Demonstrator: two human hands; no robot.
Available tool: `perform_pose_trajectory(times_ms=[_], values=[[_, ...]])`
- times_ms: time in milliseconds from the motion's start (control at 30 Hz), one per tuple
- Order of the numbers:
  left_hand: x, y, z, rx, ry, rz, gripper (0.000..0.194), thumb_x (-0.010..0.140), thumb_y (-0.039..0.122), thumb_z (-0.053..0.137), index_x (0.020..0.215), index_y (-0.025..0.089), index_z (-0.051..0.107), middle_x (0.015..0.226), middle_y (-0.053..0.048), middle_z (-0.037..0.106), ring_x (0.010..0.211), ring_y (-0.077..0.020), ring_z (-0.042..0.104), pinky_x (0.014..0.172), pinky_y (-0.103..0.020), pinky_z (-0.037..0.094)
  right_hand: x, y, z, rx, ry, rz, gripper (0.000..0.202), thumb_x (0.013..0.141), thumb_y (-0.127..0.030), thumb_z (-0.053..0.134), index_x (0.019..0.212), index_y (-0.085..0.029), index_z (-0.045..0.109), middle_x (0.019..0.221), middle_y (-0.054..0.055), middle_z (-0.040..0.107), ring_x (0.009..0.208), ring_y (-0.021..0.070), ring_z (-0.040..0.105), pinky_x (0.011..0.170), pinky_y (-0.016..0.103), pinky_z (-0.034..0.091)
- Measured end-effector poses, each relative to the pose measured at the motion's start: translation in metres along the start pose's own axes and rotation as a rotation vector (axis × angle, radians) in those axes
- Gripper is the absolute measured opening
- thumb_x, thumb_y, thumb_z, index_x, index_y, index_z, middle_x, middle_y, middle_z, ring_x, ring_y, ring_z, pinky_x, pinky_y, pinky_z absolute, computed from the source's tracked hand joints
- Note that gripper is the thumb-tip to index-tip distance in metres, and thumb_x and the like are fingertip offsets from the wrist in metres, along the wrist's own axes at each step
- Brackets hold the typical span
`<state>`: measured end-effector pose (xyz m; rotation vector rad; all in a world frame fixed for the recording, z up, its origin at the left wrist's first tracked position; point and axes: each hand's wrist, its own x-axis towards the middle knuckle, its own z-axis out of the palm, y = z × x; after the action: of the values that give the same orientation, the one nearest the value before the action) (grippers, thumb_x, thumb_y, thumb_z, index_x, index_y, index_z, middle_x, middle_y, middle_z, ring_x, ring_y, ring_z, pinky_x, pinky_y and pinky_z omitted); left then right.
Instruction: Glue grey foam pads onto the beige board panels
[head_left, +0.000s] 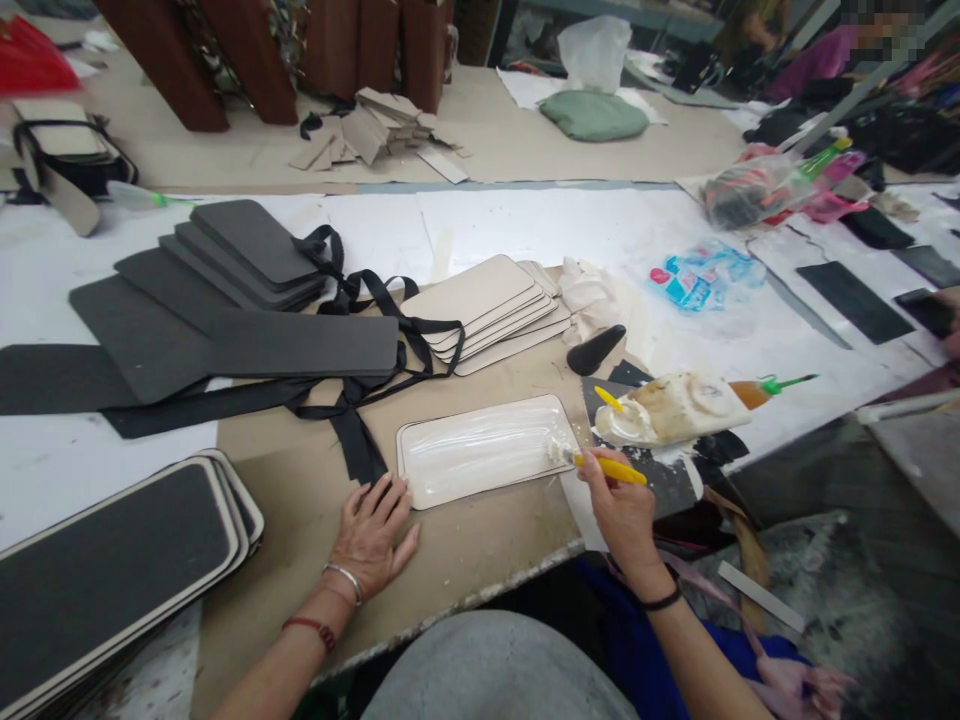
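Note:
My right hand [621,510] grips a yellow-handled brush [611,467], its tip down at the right end of a pale rounded panel [480,450]. White glue-like paste lies in streaks across the panel, thicker under the brush. Another panel edge peeks out beneath it. Flat on the brown board, my left hand [379,530] has its fingers spread by the panel's left end, close to a black strap end [356,440]. To the right of the panel lies a cut-open container of white paste [630,420] with a second yellow handle [609,399] in it.
Dark grey panels [255,240] and black straps are piled at left, beside stacked pale panels [495,300]. Rimmed dark panels [127,580] fill the near left. A black tapered object [596,350] and an amber bottle [761,392] lie right. A co-worker's sleeve [810,70] shows far right.

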<state>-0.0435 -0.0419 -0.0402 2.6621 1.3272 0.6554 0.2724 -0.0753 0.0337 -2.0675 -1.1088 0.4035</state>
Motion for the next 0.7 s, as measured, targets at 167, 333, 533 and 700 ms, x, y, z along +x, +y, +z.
perform_pose_trajectory(times_ms=[167,333,533,700], values=[[0.0,0.0,-0.002,0.004,-0.025,0.015,0.03,0.076,0.03,0.053,0.105,0.02,0.057,0.114,-0.009,0.061,0.112,-0.0275,0.048,0.093,-0.047,0.032,-0.036,-0.056,0.056,0.36,-0.299,-0.006,0.027,0.082,-0.043,0.05,0.087,-0.018,0.059,0.076,0.005,0.063,0.062,0.016,0.061,0.06,0.028,0.05],[0.0,0.0,-0.002,0.017,-0.05,0.0,0.032,0.076,0.031,0.053,0.106,0.02,0.056,0.116,-0.009,0.06,0.112,-0.028,0.048,0.093,-0.047,0.032,-0.047,-0.069,0.092,0.454,-0.488,0.011,0.027,0.083,-0.042,0.047,0.083,-0.018,0.059,0.076,0.003,0.061,0.062,0.015,0.06,0.06,0.027,0.05],[0.0,0.0,-0.002,0.018,-0.066,0.0,0.034,0.076,0.031,0.053,0.108,0.018,0.056,0.118,-0.009,0.059,0.113,-0.0281,0.047,0.094,-0.047,0.032,-0.039,-0.074,0.096,0.433,-0.422,0.059,0.026,0.082,-0.043,0.049,0.08,-0.019,0.057,0.076,0.003,0.062,0.06,0.0154,0.061,0.059,0.027,0.051],[0.0,0.0,-0.003,0.008,-0.051,0.0,0.034,0.076,0.03,0.053,0.109,0.021,0.056,0.116,-0.008,0.06,0.113,-0.0276,0.048,0.094,-0.047,0.031,-0.036,-0.073,0.104,0.399,-0.463,0.021,0.03,0.083,-0.046,0.046,0.079,-0.019,0.058,0.072,0.002,0.063,0.059,0.0154,0.061,0.058,0.027,0.05]])
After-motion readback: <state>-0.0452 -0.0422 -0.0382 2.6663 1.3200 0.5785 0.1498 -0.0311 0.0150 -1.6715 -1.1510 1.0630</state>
